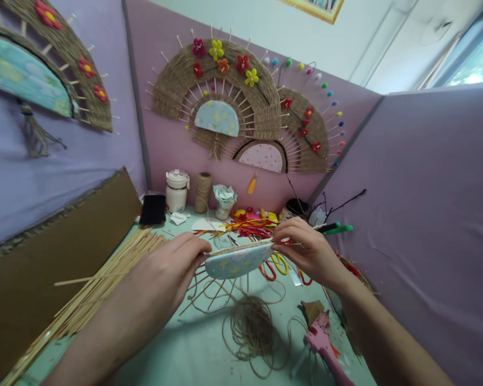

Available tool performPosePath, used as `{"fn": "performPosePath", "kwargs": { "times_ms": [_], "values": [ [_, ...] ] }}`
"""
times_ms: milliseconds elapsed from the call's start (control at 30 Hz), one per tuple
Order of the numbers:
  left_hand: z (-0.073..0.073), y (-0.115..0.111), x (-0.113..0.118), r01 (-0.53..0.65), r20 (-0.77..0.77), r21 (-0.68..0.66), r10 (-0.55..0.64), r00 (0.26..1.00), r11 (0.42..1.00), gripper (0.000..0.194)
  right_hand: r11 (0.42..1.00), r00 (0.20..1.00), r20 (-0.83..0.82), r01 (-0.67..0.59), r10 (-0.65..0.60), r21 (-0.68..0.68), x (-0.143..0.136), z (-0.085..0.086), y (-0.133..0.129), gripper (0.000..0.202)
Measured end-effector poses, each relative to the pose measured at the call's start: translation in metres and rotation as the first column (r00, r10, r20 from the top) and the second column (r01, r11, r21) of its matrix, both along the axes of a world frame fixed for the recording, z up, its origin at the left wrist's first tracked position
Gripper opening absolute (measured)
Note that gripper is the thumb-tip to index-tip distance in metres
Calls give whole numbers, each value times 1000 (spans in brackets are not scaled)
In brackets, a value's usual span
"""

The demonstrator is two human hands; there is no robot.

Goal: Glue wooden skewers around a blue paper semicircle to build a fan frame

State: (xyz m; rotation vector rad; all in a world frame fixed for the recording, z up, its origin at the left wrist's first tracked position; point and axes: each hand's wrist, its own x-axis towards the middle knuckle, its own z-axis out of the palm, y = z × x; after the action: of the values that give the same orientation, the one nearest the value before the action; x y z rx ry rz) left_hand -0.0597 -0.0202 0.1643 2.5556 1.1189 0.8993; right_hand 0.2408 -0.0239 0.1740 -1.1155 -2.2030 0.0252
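Between my two hands, above the table, I hold a half-round fan piece [239, 261] covered in pale blue flowered cloth. Its straight edge, lined with twine, faces up, and several thin sticks fan out below its curved side. My left hand [181, 260] pinches the left corner of that edge. The right corner is gripped by the thumb and fingers of my right hand [301, 246]. A loose heap of jute twine [254, 327] lies on the table under the piece, with strands running up toward the sticks.
A pink glue gun [324, 343] lies at the right front. Long bamboo sticks [100, 287] and a cardboard sheet [64, 252] are on the left. Scissors [279, 264], pipe cleaners [249, 229], a twine spool [203, 192] and a white jar [177, 191] stand or lie behind. Finished woven fans [261, 115] hang on the partition.
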Motion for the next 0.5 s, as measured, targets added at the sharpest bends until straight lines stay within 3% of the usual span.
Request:
{"fn": "performPosePath", "kwargs": {
  "times_ms": [167,300,400,500],
  "values": [
    [0,2,1,23,9,-10,-23,1000,1000,26,1000,1000,-2,5,-5,9,0,-1,-1,3],
    [-2,2,1,29,3,-7,-29,1000,1000,23,995,995,-32,89,-90,-34,2,-6,-2,11],
    [-1,1,1,20,-27,1,-20,999,1000,22,994,992,-59,109,-110,-32,3,-7,-2,26],
    [-1,0,2,16,-51,11,-15,999,1000,22,996,995,-68,72,-68,57,-2,-4,-3,45]
  ]
}}
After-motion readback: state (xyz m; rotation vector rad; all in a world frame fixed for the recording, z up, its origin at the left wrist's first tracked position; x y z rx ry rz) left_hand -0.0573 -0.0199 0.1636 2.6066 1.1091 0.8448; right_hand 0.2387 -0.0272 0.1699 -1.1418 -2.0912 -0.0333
